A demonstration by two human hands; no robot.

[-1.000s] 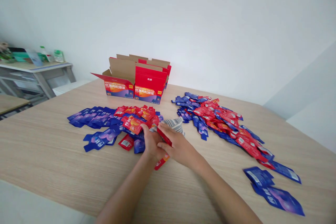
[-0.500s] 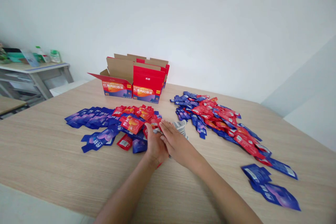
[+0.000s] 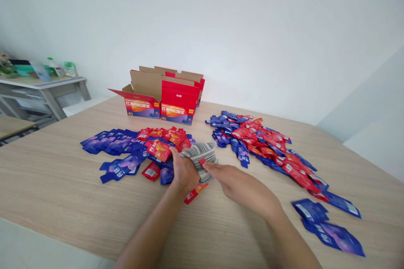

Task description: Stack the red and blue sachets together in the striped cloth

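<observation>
My left hand [image 3: 184, 172] is closed around a fanned stack of sachets [image 3: 200, 155], whose silver backs face up. My right hand [image 3: 235, 185] lies just right of the stack, its fingertips pinching the stack's near edge by a small red corner. One red sachet [image 3: 195, 193] pokes out below my left hand. A spread of blue and red sachets [image 3: 132, 147] covers the table left of my hands. A second, bigger heap of sachets [image 3: 261, 143] lies to the right.
Two open red cardboard boxes [image 3: 164, 96] stand at the back of the wooden table [image 3: 63, 185]. Two blue sachets [image 3: 325, 227] lie near the right front edge. A grey shelf [image 3: 41, 88] with small items stands at far left.
The stack in my left hand has turned and fanned out, so its silver backs now show. My right hand has slid back to the right and rests at the stack's edge.
</observation>
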